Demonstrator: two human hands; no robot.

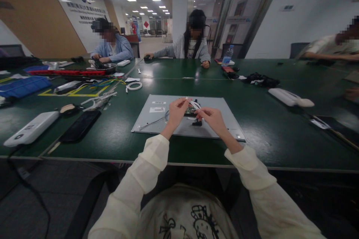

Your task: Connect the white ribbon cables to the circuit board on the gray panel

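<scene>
A flat grey panel point(182, 130) with white labels point(157, 109) lies on the green table in front of me. Above its middle, my left hand point(178, 111) pinches one end of a white strip point(193, 103). The fingers of my right hand point(212, 116) are closed on the strip's other end. Below the strip, a green circuit board point(190, 110) shows partly between my hands, with black parts point(197, 123) beside it. A thin grey cable point(153, 122) runs over the panel's left side.
On the left lie a white power bank point(32, 129), a black phone point(80, 126), loose cables and a blue tray point(24, 86). A white device point(284, 97) and black cables point(260, 79) lie to the right. Several people sit around the table; a water bottle point(227, 56) stands at the far side.
</scene>
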